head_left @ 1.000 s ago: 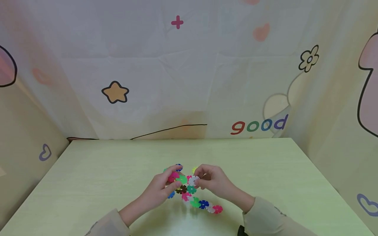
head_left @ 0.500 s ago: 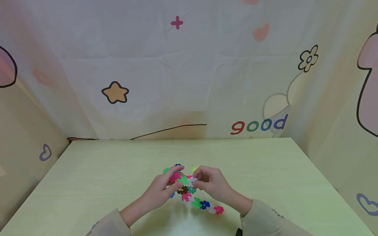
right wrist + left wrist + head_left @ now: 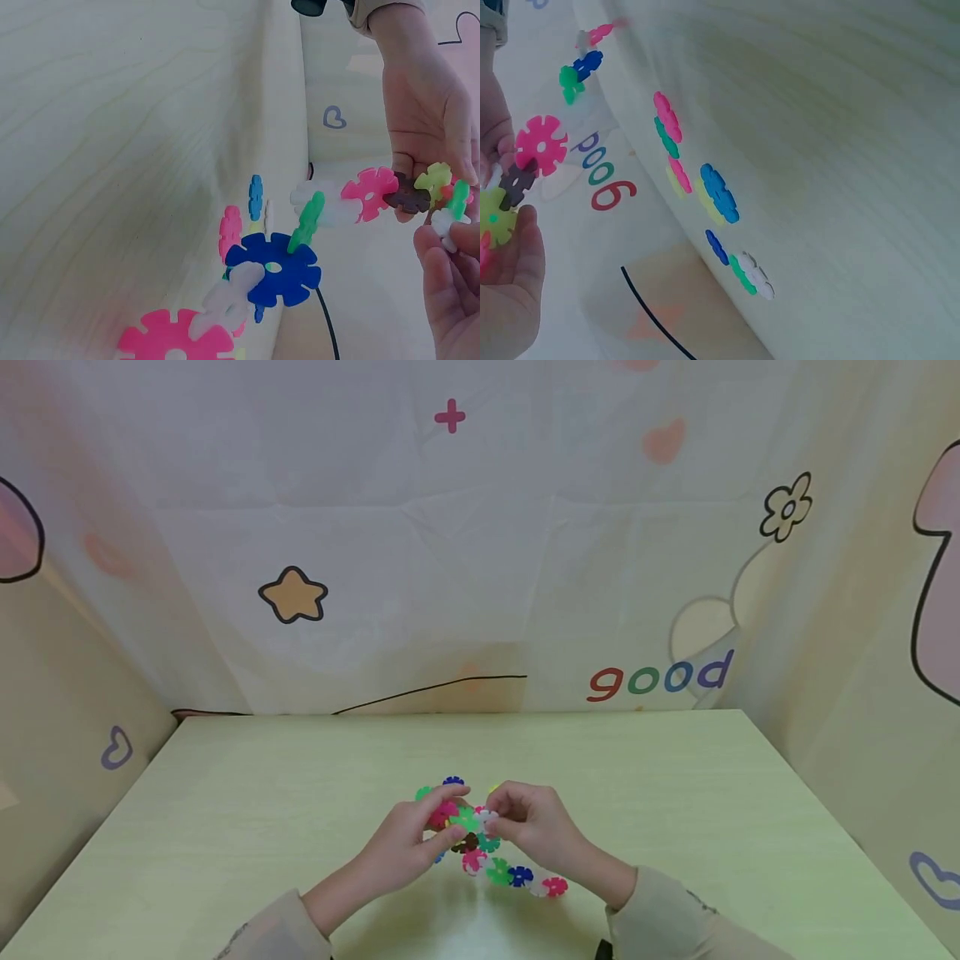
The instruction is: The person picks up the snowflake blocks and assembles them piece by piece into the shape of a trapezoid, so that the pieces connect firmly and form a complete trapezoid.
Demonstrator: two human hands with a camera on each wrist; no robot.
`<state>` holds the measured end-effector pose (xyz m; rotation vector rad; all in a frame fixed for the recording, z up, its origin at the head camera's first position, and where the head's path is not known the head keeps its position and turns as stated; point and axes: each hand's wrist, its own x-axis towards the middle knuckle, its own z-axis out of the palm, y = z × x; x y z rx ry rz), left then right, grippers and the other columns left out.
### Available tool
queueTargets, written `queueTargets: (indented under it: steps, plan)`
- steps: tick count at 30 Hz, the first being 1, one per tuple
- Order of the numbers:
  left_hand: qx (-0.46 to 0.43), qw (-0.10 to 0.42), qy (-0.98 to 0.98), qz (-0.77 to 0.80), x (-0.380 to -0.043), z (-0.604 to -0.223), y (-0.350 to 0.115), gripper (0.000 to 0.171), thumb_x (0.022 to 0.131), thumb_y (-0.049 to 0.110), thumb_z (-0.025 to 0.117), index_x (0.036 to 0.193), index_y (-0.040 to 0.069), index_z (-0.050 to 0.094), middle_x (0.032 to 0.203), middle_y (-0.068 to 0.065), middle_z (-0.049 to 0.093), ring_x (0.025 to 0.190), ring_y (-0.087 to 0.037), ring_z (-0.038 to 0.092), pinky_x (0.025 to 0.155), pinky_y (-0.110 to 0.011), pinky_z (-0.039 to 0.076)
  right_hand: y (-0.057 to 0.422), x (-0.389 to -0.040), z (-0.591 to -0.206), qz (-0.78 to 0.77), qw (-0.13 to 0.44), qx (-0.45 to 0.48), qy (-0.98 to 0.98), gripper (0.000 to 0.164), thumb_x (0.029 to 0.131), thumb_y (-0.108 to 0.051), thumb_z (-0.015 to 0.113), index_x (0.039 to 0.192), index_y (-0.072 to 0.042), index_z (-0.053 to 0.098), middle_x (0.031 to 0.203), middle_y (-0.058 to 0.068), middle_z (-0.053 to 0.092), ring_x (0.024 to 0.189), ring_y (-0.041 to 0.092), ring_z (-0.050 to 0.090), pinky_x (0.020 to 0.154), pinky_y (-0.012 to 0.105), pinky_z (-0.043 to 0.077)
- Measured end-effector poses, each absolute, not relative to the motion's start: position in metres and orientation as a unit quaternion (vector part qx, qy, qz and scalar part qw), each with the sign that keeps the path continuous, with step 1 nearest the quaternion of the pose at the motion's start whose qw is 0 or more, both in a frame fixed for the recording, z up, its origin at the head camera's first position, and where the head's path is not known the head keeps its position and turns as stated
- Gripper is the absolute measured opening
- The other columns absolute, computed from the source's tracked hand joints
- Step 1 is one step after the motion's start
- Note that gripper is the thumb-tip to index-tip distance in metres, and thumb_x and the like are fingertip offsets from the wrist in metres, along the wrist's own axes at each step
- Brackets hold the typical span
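Note:
A chain of slotted plastic snowflake discs is held up over the table. My left hand grips it at a pink disc and a green disc, thumb in front and fingers behind. My right hand pinches a white snowflake disc right at the green one's edge. From there a brown disc and a pink disc lead into a tail with a green disc, a dark blue disc, a white one and a pink end disc. Fingers hide part of the joint.
Loose or paired discs lie on the pale table behind and under the hands, among them a blue disc, a pink disc and a white disc. A printed curtain closes the back and sides.
The white disc in my right hand has come a little left, closer against the green disc. The held chain has tilted slightly; my left hand keeps its grip almost in place.

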<state>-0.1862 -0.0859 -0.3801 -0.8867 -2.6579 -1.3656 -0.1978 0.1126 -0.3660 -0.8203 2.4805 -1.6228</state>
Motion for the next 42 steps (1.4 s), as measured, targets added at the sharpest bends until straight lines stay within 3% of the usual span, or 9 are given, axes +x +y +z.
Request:
queueTargets:
  steps: [5,10,20,34,42]
  plan:
    - [-0.272,-0.016,-0.851,-0.449,-0.188,-0.378,-0.087,0.045,0.083,0.028,0.061,0.124,0.017,0.047,0.102,0.0,0.064,0.086,-0.011,0.062,0.073,-0.023,0.049,0.114,-0.199,-0.366,-0.515,0.047,-0.273,0.812,0.008,0.08,-0.007,0.063,0.086,-0.002,0.061,0.077,0.011,0.063,0.066,0.015,0.06,0.064,0.018,0.05]
    - [-0.268,-0.037,-0.864,-0.424,-0.189,-0.378,-0.085,0.048,0.08,0.042,0.061,0.12,0.017,0.052,0.105,0.003,0.063,0.091,-0.01,0.057,0.073,-0.022,0.048,0.114,-0.198,-0.364,-0.504,0.058,-0.289,0.812,0.01,0.08,-0.007,0.063,0.089,-0.003,0.062,0.08,0.011,0.063,0.067,0.014,0.061,0.064,0.019,0.051]
    - [-0.274,-0.036,-0.851,-0.446,-0.191,-0.384,-0.087,0.033,0.08,0.038,0.062,0.106,0.017,0.061,0.093,0.007,0.065,0.08,-0.003,0.058,0.07,-0.019,0.048,0.116,-0.201,-0.365,-0.483,0.085,-0.328,0.808,0.014,0.08,-0.008,0.063,0.094,-0.003,0.062,0.087,0.011,0.065,0.072,0.011,0.062,0.065,0.019,0.051]
    - [-0.218,-0.01,-0.876,-0.431,-0.198,-0.383,-0.129,0.031,0.08,0.029,0.064,0.108,0.018,0.062,0.106,0.002,0.064,0.086,-0.011,0.059,0.069,-0.019,0.048,0.137,-0.245,-0.391,-0.387,0.156,-0.25,0.874,0.026,0.078,-0.011,0.066,0.102,-0.004,0.061,0.093,0.01,0.061,0.076,0.018,0.056,0.064,0.024,0.048]
    - [-0.224,-0.009,-0.887,-0.403,-0.2,-0.378,-0.146,0.035,0.08,0.033,0.063,0.111,0.017,0.061,0.105,0.003,0.064,0.091,-0.01,0.06,0.073,-0.019,0.048,0.132,-0.257,-0.412,-0.335,0.209,-0.257,0.882,0.025,0.077,-0.013,0.067,0.102,-0.013,0.065,0.085,0.0,0.06,0.078,0.015,0.054,0.067,0.027,0.048]
